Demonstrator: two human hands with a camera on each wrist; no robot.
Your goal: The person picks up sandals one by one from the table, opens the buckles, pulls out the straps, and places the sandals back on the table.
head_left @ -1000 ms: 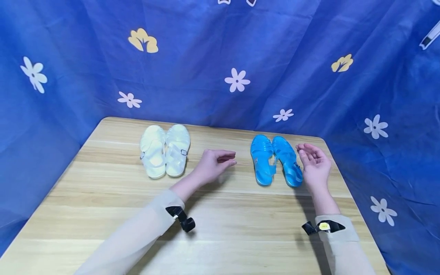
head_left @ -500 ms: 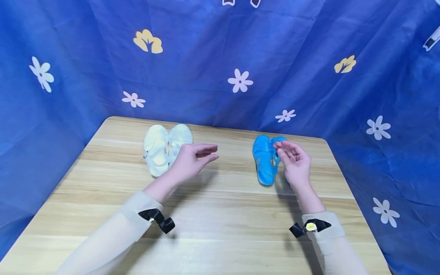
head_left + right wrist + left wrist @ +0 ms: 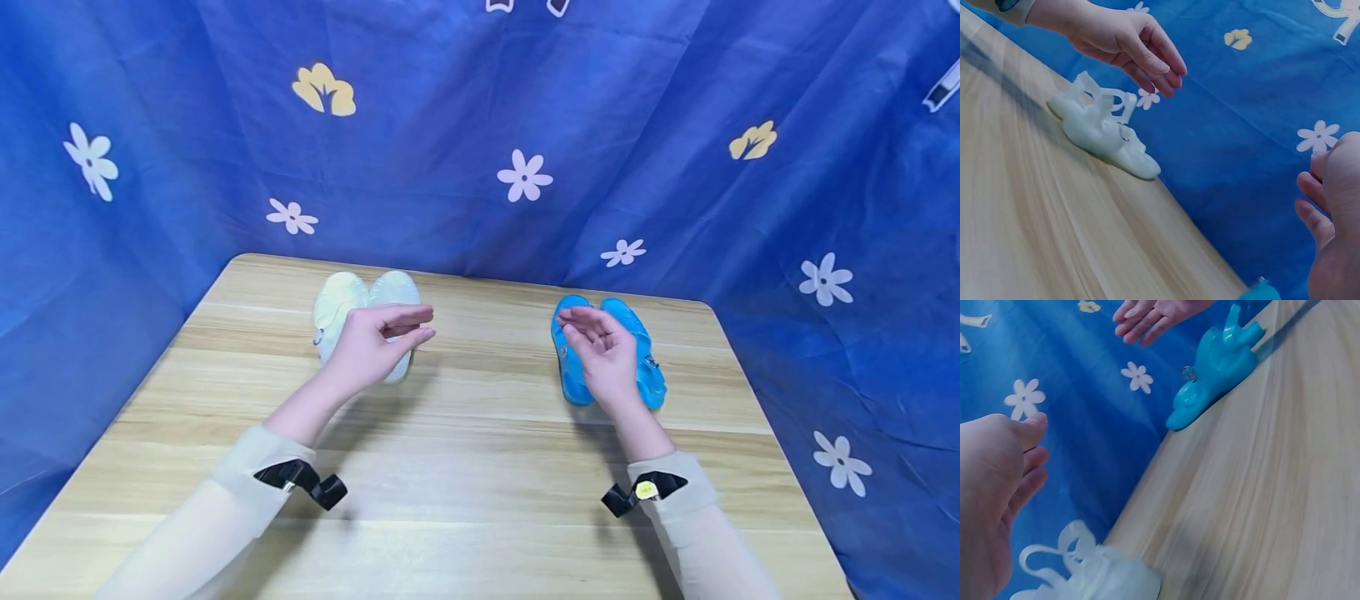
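Note:
A pair of white jelly sandals (image 3: 395, 289) lies side by side at the left rear of the table, toes toward the back. My left hand (image 3: 372, 343) hovers over them, fingers loosely bent and holding nothing, hiding part of both. At the right rear lies a pair of blue jelly sandals (image 3: 632, 325). Above these hangs my right hand (image 3: 603, 354), its relaxed fingers empty, covering much of the left blue sandal. The left wrist view shows the blue sandals (image 3: 1219, 365) below the right hand. In the right wrist view, the white sandals (image 3: 1100, 131) stand under the left hand, apart from it.
The wooden table (image 3: 480, 467) has rounded rear corners. A blue cloth (image 3: 450, 125) with white and yellow flower prints rises behind it and along both sides. Each wrist wears a black camera mount (image 3: 303, 479).
Both hands have moved left. The left hand went from between the pairs to above the white sandals, the right from beside the blue pair to over it. The sandals stay in place.

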